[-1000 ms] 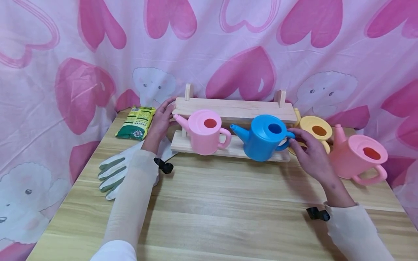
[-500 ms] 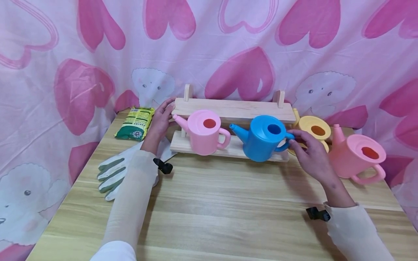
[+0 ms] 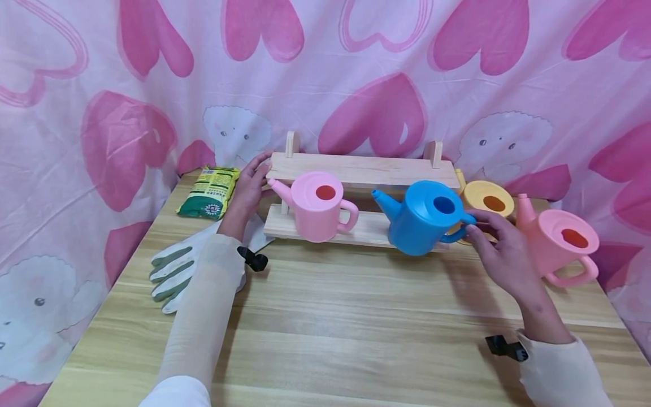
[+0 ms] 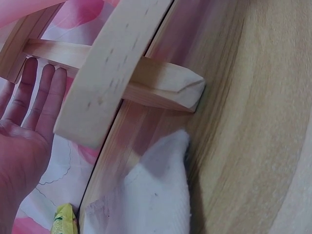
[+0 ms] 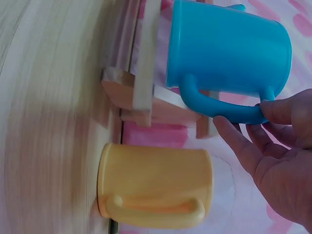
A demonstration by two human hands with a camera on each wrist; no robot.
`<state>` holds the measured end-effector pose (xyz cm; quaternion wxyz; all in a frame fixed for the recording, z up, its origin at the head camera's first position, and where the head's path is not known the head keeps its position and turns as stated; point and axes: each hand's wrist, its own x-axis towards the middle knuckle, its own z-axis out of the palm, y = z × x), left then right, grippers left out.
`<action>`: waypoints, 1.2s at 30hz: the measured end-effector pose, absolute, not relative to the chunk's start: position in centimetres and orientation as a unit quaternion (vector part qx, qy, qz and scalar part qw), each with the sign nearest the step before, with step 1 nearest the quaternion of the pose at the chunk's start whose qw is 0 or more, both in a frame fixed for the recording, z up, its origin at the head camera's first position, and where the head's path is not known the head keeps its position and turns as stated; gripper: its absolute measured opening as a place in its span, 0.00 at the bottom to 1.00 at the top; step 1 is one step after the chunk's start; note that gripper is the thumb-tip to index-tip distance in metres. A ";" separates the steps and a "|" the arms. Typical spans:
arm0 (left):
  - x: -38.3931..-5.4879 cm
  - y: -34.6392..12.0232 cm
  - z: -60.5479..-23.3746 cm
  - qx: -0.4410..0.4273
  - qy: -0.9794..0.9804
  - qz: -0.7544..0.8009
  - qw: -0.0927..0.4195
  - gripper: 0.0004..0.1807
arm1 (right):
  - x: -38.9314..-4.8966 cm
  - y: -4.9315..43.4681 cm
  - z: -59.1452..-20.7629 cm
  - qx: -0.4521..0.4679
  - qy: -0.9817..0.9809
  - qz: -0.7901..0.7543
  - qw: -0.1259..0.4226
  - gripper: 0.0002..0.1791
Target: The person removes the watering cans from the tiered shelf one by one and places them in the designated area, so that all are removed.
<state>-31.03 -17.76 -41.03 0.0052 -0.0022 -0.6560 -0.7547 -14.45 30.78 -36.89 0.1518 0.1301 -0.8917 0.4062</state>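
Note:
In the head view my right hand [image 3: 503, 254] pinches the handle of a blue watering can [image 3: 419, 220], its spout pointing left. The right wrist view shows thumb and fingertips on that handle, and a gap between the can's base and the lower shelf board. A pink watering can [image 3: 317, 209] sits on the lower board of a two-tier wooden shelf [image 3: 361, 169]. My left hand [image 3: 249, 189] is at the left end of the upper board. In the left wrist view its fingers lie fairly straight, fingertips right at the wood.
A yellow watering can [image 3: 488, 195] and a larger salmon-pink one [image 3: 556, 243] stand right of the shelf. On the left lie a green-and-yellow packet [image 3: 208, 192] and a white glove with grey-green fingers [image 3: 178, 265]. A pink heart-print curtain [image 3: 371, 113] hangs behind the table [image 3: 356, 328].
Within the last half second my right hand has drawn the blue watering can to the right and slightly toward me. The left hand and the pink can on the shelf have stayed put.

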 end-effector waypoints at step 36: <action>-31.1 -17.8 -40.9 0.003 -0.662 -0.749 0.002 0.28 | -6.0 38.5 -39.1 -0.039 -0.914 0.354 0.193 0.20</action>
